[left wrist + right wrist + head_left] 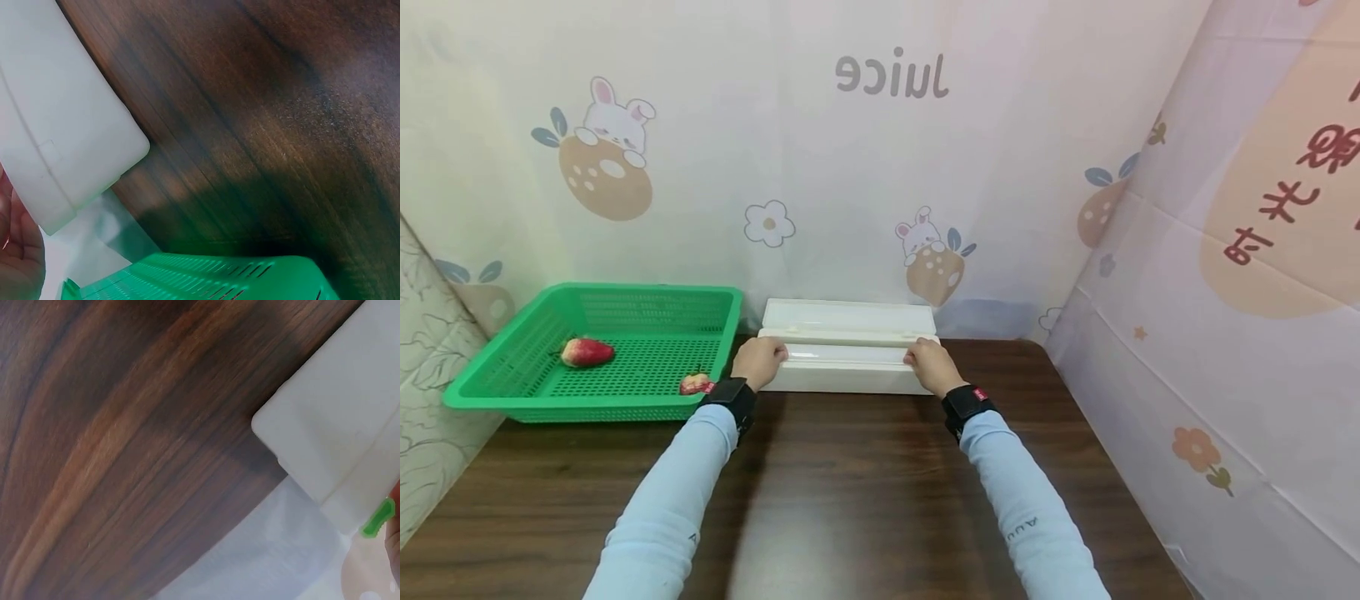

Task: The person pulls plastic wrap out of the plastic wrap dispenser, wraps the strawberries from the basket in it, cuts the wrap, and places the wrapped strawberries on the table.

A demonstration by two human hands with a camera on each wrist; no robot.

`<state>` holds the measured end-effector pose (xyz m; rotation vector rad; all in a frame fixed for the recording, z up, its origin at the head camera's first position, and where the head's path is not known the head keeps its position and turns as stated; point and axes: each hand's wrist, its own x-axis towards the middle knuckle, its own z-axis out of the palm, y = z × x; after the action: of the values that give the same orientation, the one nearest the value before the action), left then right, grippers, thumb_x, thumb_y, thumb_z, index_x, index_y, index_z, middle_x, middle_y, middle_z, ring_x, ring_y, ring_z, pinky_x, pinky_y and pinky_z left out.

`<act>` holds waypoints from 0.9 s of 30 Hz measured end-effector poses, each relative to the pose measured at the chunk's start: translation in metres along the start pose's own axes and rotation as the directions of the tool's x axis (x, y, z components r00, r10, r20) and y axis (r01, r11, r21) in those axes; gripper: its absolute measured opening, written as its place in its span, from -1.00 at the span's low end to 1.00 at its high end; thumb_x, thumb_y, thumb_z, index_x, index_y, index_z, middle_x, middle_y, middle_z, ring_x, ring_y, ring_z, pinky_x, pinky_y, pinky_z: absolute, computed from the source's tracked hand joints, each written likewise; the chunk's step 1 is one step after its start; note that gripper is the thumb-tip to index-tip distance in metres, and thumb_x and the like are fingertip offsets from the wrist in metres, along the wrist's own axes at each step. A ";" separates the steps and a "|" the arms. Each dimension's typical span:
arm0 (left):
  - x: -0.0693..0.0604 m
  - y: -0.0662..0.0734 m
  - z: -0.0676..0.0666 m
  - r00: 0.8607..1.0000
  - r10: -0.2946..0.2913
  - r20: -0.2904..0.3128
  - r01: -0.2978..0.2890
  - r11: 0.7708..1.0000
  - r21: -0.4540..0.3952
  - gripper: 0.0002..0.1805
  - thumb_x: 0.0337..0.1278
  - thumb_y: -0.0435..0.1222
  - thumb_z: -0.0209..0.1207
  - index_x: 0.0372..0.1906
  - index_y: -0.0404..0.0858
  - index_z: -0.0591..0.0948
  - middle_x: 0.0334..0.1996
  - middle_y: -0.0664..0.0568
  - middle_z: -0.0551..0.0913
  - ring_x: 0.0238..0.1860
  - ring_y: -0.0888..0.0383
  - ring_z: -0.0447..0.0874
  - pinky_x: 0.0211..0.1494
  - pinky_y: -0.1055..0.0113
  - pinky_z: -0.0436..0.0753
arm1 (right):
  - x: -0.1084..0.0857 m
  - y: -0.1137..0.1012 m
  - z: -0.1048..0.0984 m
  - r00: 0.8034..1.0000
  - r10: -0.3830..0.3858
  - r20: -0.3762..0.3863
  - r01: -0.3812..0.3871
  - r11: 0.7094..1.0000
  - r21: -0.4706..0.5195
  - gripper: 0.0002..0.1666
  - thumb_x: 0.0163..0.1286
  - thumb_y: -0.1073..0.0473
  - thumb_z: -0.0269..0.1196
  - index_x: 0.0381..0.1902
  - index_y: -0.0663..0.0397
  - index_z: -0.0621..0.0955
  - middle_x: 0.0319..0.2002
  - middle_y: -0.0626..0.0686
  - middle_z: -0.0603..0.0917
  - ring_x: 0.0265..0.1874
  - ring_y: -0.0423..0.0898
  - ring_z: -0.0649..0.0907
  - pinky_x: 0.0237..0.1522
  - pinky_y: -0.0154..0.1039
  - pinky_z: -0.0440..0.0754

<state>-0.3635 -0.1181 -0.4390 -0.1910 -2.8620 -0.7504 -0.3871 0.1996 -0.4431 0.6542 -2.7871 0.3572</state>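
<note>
A long white cling film box (842, 381) sits at the back of the table, its lid (850, 315) raised against the curtain. Across its top lies a glossy clear strip of cling film (846, 354). My left hand (758, 362) pinches at the left end of this strip, and my right hand (934, 367) pinches at the right end. The fingertips are partly hidden behind the hands. In the right wrist view a small green slider (378, 517) shows at the box's upper edge, close to my fingers. Only part of the left hand (22, 250) enters the left wrist view.
Left of the box, a green plastic basket (625, 414) holds a red and yellow fruit (587, 352) and another one (695, 383) partly hidden by its rim. The dark wooden table (850, 475) reaches toward me. Printed curtains (842, 167) hang behind and at both sides.
</note>
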 end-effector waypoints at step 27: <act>0.007 -0.004 -0.005 0.999 0.038 0.029 -0.036 0.997 -0.071 -0.84 0.19 -0.31 0.07 -0.29 -0.33 0.60 -0.37 -0.14 0.65 -0.40 0.01 0.53 -0.30 0.18 0.51 | 0.009 -0.001 -0.012 0.995 0.044 0.084 -0.052 0.994 0.096 -0.80 0.34 0.17 0.12 -0.40 0.19 0.59 -0.49 0.07 0.61 -0.50 -0.08 0.55 -0.36 -0.14 0.51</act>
<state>-0.3705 -0.1229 -0.4354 -0.2659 -2.8540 -0.8483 -0.3920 0.1985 -0.4290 0.6380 -2.8824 0.4907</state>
